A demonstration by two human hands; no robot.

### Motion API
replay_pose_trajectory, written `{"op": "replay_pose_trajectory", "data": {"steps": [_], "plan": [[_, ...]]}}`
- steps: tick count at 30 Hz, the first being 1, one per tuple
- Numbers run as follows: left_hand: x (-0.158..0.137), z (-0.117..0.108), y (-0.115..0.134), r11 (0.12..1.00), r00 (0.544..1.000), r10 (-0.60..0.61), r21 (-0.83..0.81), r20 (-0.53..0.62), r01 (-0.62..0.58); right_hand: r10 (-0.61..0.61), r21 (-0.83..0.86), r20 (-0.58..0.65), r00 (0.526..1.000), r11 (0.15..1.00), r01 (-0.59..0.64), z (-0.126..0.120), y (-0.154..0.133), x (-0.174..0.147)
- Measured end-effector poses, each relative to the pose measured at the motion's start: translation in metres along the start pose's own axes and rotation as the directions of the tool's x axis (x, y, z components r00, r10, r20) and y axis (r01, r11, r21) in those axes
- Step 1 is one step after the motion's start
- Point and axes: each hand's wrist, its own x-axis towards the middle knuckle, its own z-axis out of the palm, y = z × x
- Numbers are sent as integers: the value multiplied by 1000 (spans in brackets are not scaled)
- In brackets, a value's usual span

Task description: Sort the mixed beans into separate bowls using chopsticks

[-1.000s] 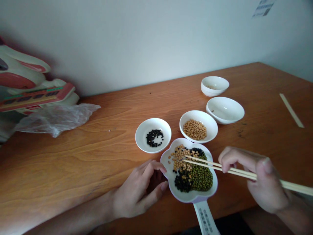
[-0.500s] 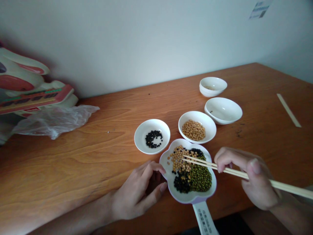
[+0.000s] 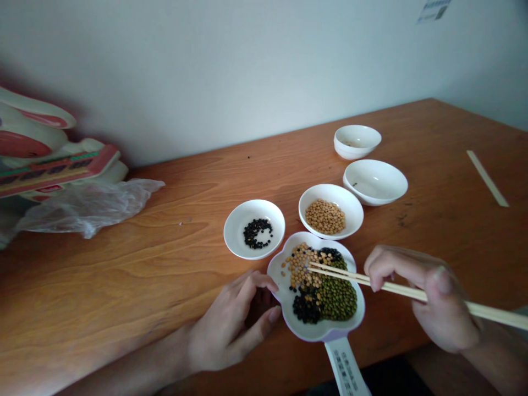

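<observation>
A white, flower-shaped dish (image 3: 284,302) with a lilac rim and a labelled handle holds yellow soybeans (image 3: 297,264), black beans (image 3: 305,306) and green mung beans (image 3: 339,297). My left hand (image 3: 233,319) has its curled fingers and thumb at the dish's left rim, steadying it. In my right hand (image 3: 424,294) is a pair of chopsticks (image 3: 396,287); their tips, slightly apart, reach among the soybeans. Whether a bean is between the tips, I cannot tell. Just behind the dish stand a bowl of black beans (image 3: 231,234) and a bowl of soybeans (image 3: 355,217).
Farther back on the wooden table (image 3: 173,286) are a white bowl (image 3: 385,184) with a few specks and another bowl (image 3: 344,149) with something pale inside. A paper strip (image 3: 488,179) lies at right. A plastic bag (image 3: 94,203) and a toy keyboard (image 3: 61,173) occupy the left.
My right hand has shifted very slightly right, while the chopstick tips stay among the soybeans. The view has tilted a little; my left hand keeps its place at the dish.
</observation>
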Motion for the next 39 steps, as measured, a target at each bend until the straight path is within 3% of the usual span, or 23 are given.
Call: {"op": "replay_pose_trajectory", "data": {"steps": [17,25,30,33,36,39], "plan": [[0,0,0,1000,1000,-1,-3,3,1,-10,15,48,999,1000,9,-1,5,-3],[1,0,2,1000,1000,5,-4,-3,-5,-83,16,-53,995,996,84,3,-4,5],[0,0,2,1000,1000,-6,22,1,6,-79,4,-160,984,997,80,-13,-10,3],[0,0,1,1000,1000,-5,27,2,5,-92,14,-326,941,995,102,-26,-3,4],[0,0,0,1000,1000,3,21,0,-3,-116,72,-545,830,980,184,-32,7,13],[0,0,-1,1000,1000,11,27,0,-11,-32,104,-610,792,987,120,-31,10,22]]}}
